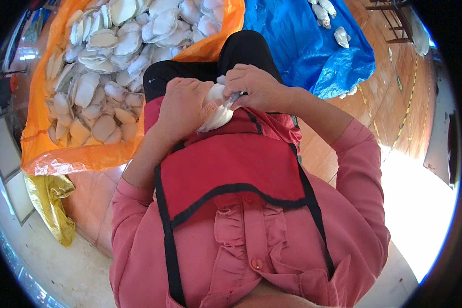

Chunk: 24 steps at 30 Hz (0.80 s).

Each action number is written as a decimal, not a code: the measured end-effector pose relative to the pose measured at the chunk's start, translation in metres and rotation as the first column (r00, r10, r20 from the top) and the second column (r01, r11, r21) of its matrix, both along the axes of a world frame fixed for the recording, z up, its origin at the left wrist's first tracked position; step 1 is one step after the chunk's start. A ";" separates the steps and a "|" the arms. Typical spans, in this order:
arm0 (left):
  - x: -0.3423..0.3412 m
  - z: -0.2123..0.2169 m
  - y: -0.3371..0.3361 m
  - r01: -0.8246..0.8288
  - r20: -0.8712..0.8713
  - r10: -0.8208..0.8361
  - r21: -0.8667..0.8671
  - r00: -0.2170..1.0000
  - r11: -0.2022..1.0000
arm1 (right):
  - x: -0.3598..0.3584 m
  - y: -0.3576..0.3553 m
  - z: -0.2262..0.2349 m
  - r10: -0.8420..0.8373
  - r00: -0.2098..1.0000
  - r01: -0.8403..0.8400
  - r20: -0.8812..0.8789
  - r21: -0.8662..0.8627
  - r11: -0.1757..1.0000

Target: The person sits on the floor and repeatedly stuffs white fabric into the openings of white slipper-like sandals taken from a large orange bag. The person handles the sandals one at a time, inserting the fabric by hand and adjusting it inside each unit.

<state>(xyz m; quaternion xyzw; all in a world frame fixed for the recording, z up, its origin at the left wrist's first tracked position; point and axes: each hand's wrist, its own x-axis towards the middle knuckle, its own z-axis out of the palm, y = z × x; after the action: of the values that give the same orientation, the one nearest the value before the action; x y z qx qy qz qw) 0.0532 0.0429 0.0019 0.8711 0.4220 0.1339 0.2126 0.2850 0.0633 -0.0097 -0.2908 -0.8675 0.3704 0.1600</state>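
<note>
My left hand (pixel 184 105) grips a white, rounded piece (pixel 216 114) over my lap, fingers wrapped around its left side. My right hand (pixel 252 87) is closed on a small grey-bladed tool (pixel 233 98) whose tip touches the top of the white piece. Both hands meet above my red apron (pixel 231 164) and black trousers (pixel 241 49). Most of the white piece is hidden under my fingers.
A large heap of similar white pieces (pixel 108 66) lies on an orange sheet (pixel 77 156) at my left. A blue tarp (pixel 313 41) with a few white pieces (pixel 341 36) lies ahead right. A yellow bag (pixel 49 200) sits lower left. Wooden floor (pixel 395 92) stretches right.
</note>
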 end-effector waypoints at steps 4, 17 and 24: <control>0.001 -0.005 0.005 0.187 0.025 -0.186 -0.079 0.982 0.979 | 0.006 -0.007 -0.002 0.025 0.993 -0.019 -0.117 0.055 0.998; -0.005 -0.040 0.000 0.312 0.523 -0.219 -0.096 0.824 0.945 | 0.024 -0.036 -0.007 -0.062 0.942 0.097 -0.330 0.092 0.991; -0.016 -0.062 -0.023 0.231 0.592 -0.065 -0.208 0.803 0.951 | 0.023 -0.047 -0.019 -0.112 0.922 0.144 -0.371 0.060 0.988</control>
<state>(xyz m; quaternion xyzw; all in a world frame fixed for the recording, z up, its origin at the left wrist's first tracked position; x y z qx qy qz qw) 0.0374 0.0195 -0.0600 0.7821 0.2816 0.3164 0.4571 0.3077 0.0161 -0.0289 -0.2656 -0.8166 0.3692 0.3553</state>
